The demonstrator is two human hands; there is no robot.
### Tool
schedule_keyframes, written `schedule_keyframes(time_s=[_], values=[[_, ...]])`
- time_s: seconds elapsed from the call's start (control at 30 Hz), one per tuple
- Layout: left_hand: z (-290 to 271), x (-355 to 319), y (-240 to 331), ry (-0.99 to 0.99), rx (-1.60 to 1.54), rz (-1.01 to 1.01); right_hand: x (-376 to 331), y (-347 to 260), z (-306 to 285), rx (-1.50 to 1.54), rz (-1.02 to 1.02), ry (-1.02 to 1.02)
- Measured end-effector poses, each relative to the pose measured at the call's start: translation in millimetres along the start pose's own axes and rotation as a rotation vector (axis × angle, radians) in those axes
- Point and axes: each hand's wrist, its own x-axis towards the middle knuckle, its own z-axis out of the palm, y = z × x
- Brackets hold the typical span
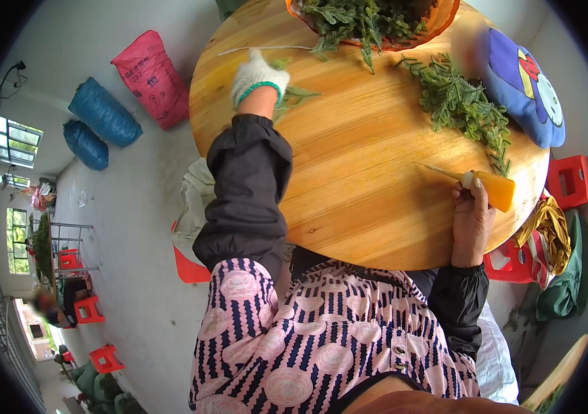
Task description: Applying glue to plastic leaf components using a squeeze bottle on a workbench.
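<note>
My left hand, in a white knit glove with a green cuff, reaches over the far left of the round wooden table. It is beside a thin pale stem and some loose green leaves. The glove hides its fingertips, so I cannot tell whether it grips anything. My bare right hand is wrapped round a yellow-orange glue bottle above the table's near right. The bottle's long thin nozzle points left. Beyond it lies a bunch of green artificial fir sprigs.
An orange-rimmed container of green sprigs stands at the far edge. A blue cartoon-patterned cloth item is at the table's right edge. Red stools stand at the right, one bearing cloth. Pink and blue sacks sit on the floor.
</note>
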Motion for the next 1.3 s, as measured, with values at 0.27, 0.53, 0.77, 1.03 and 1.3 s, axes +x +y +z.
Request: schedule_keyframes(time_s=[0.27,0.53,0.77,1.03,1.3], values=[[42.3,3.2,-15.8,0.011,-0.157,0.075,10.8,4.7,-12.8,-0.006,-0.059,-0.049],[-16.5,-71.5,-81.4,0.139,-0.756,0.303,32.0,-0.7,-36.3,0.043,0.037,-0.117],[-57.6,-163.8,-300.9,0.498,-1.462,0.171,48.8,-11.1,-57.9,0.015,0.043,-0.170],[106.8,-152.5,-347.1,0.202,-1.496,-0.553,82.9,-25.2,-82.3,-0.215,-0.017,-0.119],[122.6,-212.7,-300.9,-0.612,-1.767,-0.630,100.8,-34.1,-95.0,-0.089,0.058,-0.250]])
